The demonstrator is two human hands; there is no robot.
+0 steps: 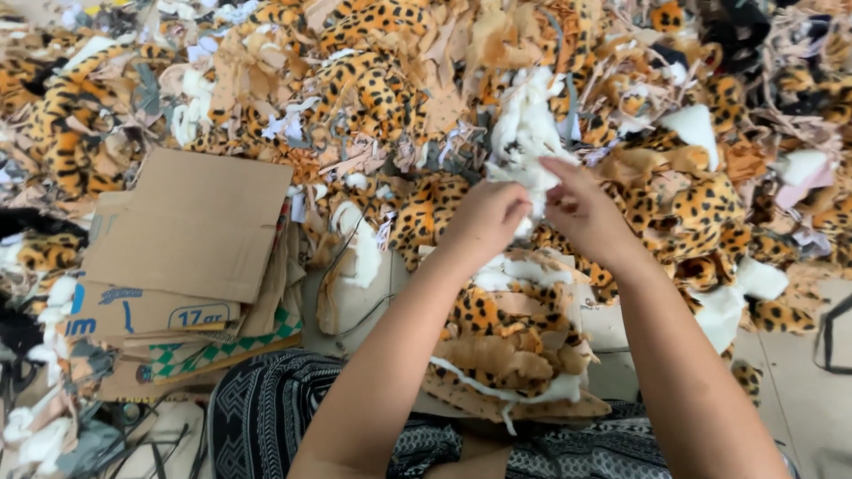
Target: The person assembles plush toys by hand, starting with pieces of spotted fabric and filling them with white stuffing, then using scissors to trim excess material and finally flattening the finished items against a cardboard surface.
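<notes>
Both my hands are raised in the middle of the view and grip a clump of white stuffing (524, 133) that stands up between them. My left hand (484, 222) is closed around its lower end. My right hand (581, 208) pinches it from the right with the fingertips. Below the hands, on my lap, lies a small pile of leopard-print plush pieces (506, 337) with tan backing and white fluff strands.
A big heap of leopard-print fabric scraps (382, 80) and white fluff covers the floor ahead. Flattened cardboard sheets (191, 222) are stacked at the left. My black-and-white patterned clothing (266, 408) shows at the bottom. A black strap (830, 333) lies at the right edge.
</notes>
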